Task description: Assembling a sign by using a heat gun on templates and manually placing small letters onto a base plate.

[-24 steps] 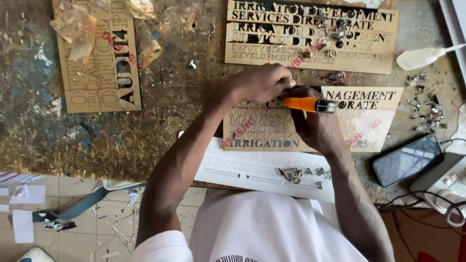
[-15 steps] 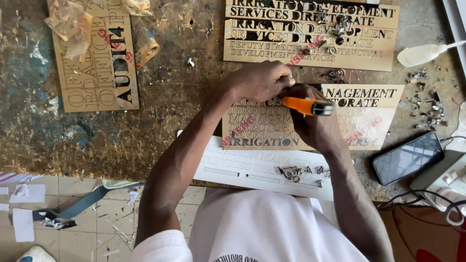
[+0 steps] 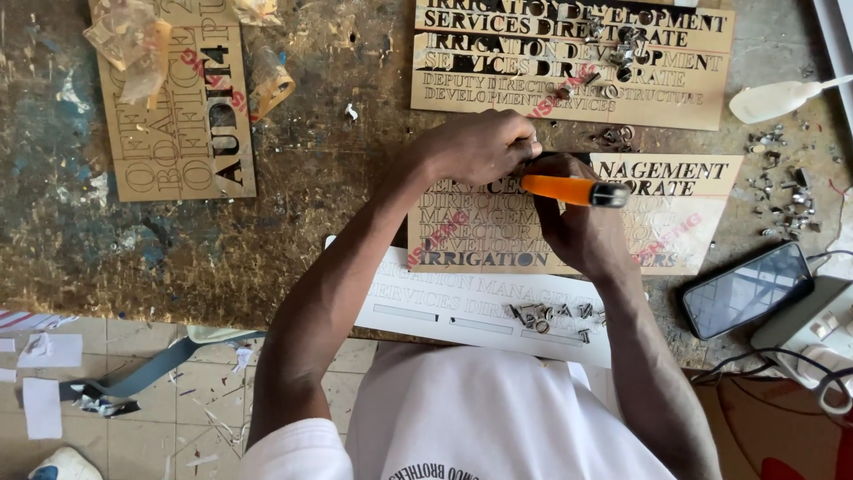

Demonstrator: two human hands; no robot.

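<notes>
A tan cardboard stencil sheet [image 3: 684,213] with cut-out lettering lies in front of me on the worn workbench [image 3: 311,187]. My right hand [image 3: 573,227] grips an orange-handled craft knife [image 3: 573,190], held almost level over the sheet with its tip hidden under my left hand. My left hand [image 3: 480,147] presses down on the sheet's upper left part, fingers curled beside the knife. A white printed sheet [image 3: 444,307] lies under the stencil's near edge, with several small cut-out scraps [image 3: 546,316] on it.
Two more lettered stencil sheets lie at the far right [image 3: 569,62] and far left [image 3: 178,107]. A dark phone [image 3: 746,289] and a white charger block with cables [image 3: 813,333] sit at the right. Scraps litter the right side [image 3: 782,187]. Tiled floor shows below the bench edge.
The knife and my right hand have shifted only slightly along the sheet. My left hand stays pressed in the same place.
</notes>
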